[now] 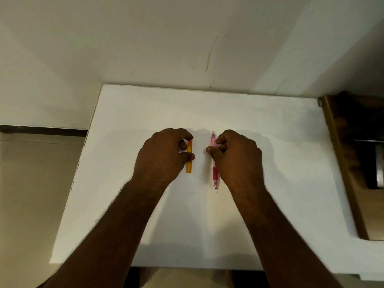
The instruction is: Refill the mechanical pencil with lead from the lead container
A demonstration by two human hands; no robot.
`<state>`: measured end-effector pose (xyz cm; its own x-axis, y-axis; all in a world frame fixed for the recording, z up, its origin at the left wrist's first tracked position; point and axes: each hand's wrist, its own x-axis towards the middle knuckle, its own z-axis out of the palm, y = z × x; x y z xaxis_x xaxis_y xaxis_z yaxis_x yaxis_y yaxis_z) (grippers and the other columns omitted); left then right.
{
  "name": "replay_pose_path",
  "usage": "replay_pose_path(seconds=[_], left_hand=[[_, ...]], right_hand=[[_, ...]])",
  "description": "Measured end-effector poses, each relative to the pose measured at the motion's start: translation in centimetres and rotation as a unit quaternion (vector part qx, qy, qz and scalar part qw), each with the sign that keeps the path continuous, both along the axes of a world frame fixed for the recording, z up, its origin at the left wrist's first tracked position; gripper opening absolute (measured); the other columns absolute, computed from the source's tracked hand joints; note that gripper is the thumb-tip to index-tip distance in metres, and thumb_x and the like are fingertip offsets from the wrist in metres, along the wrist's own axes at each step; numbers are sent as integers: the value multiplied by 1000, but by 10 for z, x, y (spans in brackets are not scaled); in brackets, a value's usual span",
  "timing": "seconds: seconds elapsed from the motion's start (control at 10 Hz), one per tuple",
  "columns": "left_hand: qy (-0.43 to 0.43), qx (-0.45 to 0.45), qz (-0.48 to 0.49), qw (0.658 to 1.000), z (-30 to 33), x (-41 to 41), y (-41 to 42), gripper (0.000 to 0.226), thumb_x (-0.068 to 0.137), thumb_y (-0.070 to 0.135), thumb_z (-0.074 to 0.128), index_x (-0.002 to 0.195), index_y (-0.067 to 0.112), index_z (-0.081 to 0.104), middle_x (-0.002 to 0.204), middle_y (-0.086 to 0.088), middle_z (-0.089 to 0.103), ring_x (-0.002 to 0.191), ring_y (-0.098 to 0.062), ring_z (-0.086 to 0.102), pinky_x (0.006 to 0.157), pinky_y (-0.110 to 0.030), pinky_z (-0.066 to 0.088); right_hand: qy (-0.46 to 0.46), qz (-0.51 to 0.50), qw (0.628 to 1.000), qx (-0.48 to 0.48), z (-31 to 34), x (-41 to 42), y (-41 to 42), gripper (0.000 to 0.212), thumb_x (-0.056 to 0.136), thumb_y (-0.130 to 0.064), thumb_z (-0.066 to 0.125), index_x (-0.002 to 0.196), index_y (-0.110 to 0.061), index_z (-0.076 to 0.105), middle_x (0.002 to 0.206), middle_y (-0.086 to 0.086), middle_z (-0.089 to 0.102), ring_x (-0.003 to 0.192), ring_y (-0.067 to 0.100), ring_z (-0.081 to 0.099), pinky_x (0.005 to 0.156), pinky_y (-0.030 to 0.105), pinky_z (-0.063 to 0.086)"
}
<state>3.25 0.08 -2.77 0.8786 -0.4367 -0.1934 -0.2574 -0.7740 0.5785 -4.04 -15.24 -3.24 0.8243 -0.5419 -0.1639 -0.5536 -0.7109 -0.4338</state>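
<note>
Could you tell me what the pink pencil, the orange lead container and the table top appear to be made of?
The mechanical pencil looks like translucent pink plastic: light passes through its barrel, with a darker, possibly rubbery grip and a small metal-looking tip. The lead container seems translucent orange plastic, glossy and flat-sided. The table top is matte white, perhaps painted or laminated; the look leaves it open.

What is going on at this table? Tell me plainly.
A person is about to refill a pink mechanical pencil. The left hand pinches the orange lead container, and the right hand closes its fingers on the pencil. Both things lie side by side on the white table, pencil tip toward the person. Nothing looks opened yet.
</note>
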Motion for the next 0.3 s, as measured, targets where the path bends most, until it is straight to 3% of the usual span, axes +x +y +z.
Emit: replay_pose_path(seconds=[0.1,0.2,0.3], left_hand=[[-16,-28,2,999,2,0,0,40,82,34,80,120,29,67,94,12,64,88,-13,61,78,-25,42],[-47,-47,5,998,4,-1,1,41,86,39,75,124,27,65,105,8,67,103,-16,62,88,-30,47],[-92,-63,25,993,11,-1,0,46,88,46,70,129,26,63,126,4,66,120,-19,58,102,-37,47]], right_hand=[[-23,-7,1000,-9,3,-2,-2,39,90,-56,66,109,-22,67,103,-1,74,88,17,68,74,25,40],[-55,-14,998,-19,6,-2,0,48,91,-63,59,118,-25,67,111,-1,74,96,19,70,76,26,42],[-107,-9,994,-24,15,-2,0,52,92,-64,55,127,-26,64,122,-1,71,113,22,64,87,32,47]])
